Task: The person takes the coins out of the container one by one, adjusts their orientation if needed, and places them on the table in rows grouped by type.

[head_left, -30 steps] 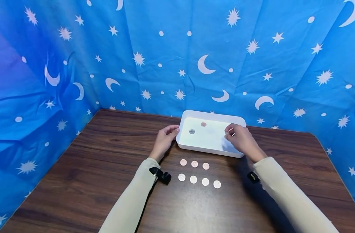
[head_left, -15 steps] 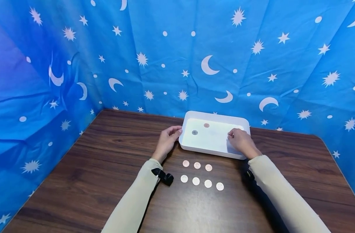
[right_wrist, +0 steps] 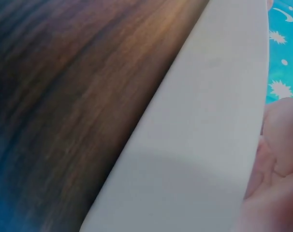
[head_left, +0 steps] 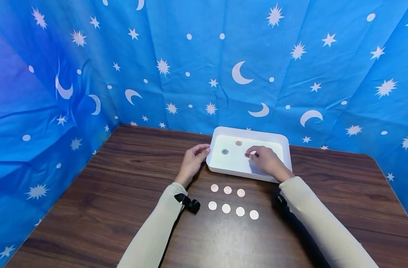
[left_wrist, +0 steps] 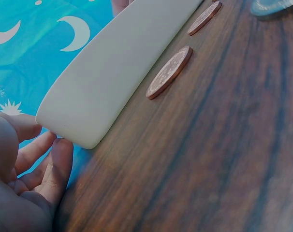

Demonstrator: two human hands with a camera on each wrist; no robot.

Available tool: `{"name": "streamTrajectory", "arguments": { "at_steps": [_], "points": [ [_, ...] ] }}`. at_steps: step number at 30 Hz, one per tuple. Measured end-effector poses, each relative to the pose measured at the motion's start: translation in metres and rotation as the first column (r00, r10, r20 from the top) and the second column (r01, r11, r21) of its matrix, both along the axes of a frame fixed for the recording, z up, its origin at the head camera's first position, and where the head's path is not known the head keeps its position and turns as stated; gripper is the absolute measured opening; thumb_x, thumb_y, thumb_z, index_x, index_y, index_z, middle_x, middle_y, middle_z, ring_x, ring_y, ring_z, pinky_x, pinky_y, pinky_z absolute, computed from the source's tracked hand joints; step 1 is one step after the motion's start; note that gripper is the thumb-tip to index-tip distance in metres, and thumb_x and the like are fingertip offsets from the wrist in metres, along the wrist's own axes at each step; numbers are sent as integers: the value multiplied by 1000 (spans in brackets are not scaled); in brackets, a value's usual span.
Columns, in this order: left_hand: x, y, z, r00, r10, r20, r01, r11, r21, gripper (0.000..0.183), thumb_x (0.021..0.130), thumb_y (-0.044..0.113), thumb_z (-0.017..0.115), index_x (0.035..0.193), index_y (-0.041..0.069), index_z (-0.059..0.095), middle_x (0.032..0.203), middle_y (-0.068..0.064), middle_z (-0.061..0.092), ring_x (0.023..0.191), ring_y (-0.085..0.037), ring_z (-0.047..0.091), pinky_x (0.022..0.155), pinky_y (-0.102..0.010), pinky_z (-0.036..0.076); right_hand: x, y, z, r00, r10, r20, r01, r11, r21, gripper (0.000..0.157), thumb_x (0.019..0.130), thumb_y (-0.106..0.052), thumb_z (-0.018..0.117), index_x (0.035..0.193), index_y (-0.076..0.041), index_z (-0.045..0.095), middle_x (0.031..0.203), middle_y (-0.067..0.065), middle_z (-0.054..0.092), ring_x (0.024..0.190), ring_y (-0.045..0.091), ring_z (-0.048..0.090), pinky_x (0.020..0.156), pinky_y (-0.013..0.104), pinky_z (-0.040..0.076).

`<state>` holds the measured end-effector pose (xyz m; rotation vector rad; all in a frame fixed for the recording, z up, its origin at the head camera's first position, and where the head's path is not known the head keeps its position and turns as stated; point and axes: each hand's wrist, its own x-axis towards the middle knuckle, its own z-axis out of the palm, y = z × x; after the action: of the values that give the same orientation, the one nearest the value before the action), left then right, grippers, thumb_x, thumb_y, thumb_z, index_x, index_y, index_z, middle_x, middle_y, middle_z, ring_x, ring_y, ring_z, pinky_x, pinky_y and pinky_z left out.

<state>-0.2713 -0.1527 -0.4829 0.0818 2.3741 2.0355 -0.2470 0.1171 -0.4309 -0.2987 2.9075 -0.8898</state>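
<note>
Coins are what I have in front of me, some in the white tray on the worktop and some in two rows on the near side of it. My right hand is over the tray floor, thumb and forefinger nearly together on a copper coin; I cannot tell whether its edge touches the floor. My left hand is loosely bent, fingertips against the tray's left end, with no coin visible in it. A grey coin and another copper coin lie apart in the tray.

The pinch is my first worry: so thin a disc has little edge to hold, and a slip could send it skidding into its neighbours. My right wrist crosses the front wall, so a dip there could knock or shift the tray, especially as my left fingers seem to steady it only lightly. The black wrist device on my left sits near the four pale coins, and a careless inward swing might scatter them or the three copper ones.

I can read no brand or label; the coin faces carry markings too small to make out.
</note>
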Motion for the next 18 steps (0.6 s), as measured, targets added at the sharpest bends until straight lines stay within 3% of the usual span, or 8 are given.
{"name": "streamTrajectory", "arguments": {
  "at_steps": [3,10,18],
  "points": [
    [1,0,-1,1000,3,-1,-3,1000,-2,29,105,18,66,129,2,72,124,-16,72,106,-21,65,86,-27,55,-3,0,-1,999,-33,-11,33,999,-14,25,104,-14,68,123,1,72,96,18,73,80,29,61,72,40,51],
    [1,0,0,1000,-11,2,11,1000,-10,29,106,20,65,128,3,72,123,-14,72,106,-20,65,87,-26,54,-10,0,-8,994,-87,60,87,996,4,33,101,-18,73,127,1,66,105,20,71,90,31,64,86,46,56],
    [1,-1,0,1000,-1,2,1,1000,-8,29,106,20,66,128,3,72,125,-14,72,106,-19,65,87,-26,55,-20,-3,-10,991,-56,118,47,996,76,28,103,-19,71,126,-3,66,106,17,68,95,31,61,90,47,54]
  ]
}}
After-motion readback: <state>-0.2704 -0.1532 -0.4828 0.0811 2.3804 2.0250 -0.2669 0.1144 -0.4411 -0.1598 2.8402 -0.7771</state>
